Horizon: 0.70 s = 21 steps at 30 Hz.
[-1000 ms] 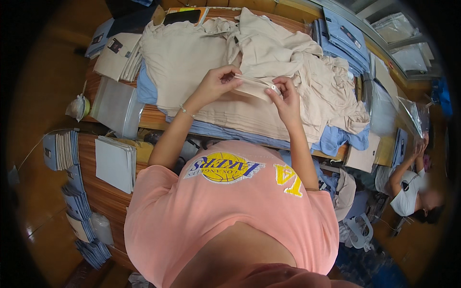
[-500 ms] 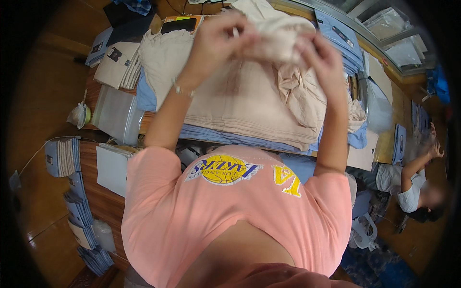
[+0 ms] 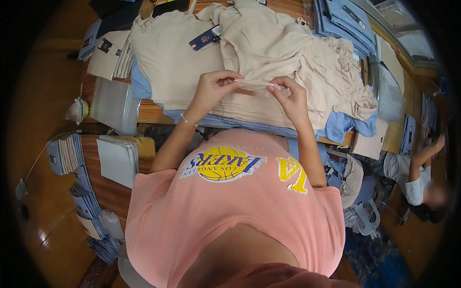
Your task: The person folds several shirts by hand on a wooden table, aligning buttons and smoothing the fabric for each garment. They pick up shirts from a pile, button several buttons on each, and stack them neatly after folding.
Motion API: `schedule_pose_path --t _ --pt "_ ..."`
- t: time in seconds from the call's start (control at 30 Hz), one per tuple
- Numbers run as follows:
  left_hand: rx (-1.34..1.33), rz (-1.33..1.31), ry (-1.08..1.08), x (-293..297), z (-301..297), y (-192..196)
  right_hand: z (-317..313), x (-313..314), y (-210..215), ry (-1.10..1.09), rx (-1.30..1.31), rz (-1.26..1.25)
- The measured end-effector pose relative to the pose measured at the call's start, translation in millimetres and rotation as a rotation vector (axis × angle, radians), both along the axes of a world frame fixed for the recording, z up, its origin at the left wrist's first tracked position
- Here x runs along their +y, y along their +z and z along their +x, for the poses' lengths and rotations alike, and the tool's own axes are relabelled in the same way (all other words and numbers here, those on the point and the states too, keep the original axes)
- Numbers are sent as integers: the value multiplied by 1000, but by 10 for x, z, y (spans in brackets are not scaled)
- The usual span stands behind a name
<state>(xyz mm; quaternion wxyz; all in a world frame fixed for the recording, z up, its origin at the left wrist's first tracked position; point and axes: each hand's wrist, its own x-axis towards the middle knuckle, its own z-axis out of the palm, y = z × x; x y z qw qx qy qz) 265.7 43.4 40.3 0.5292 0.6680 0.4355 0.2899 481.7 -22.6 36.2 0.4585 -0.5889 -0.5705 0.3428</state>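
Note:
A beige garment (image 3: 264, 45) lies loosely on the stack, with a folded edge drawn toward me. My left hand (image 3: 211, 91) pinches that edge between thumb and fingers. About a hand's width to the right, my right hand (image 3: 294, 100) pinches the same edge, which stretches taut between the two. A dark blue hang tag (image 3: 205, 38) rests beside the garment, to its left. Underneath, a broad stack of beige garments (image 3: 173, 62) is spread over light blue ones (image 3: 230, 123). More crumpled beige cloth (image 3: 336, 72) lies right of my right hand.
Folded blue garments (image 3: 343, 21) are piled at the back right. Folded beige garments (image 3: 108, 62) and clear plastic bags (image 3: 115, 105) sit on the left. White flat packs (image 3: 116, 161) stand nearer me. Another person (image 3: 418, 177) is at the far right.
Both hands have come down toward me from the far side of the stack, lowering the beige garment onto it. The blurred cloth now lies spread, its edge between my fingers. The hang tag has come into view.

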Motion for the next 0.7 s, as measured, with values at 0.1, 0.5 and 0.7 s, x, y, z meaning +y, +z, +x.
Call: schedule_pose_path --t 0.1,0.5,0.7 --pt "17 20 -8 -25 -17 -3 -11 -35 11 3 -107 57" --pt "-21 108 -84 -177 -94 -334 -112 -291 -336 -25 -399 222" --pt "7 -96 -88 -215 -107 -358 -123 -320 -374 -39 -385 198"
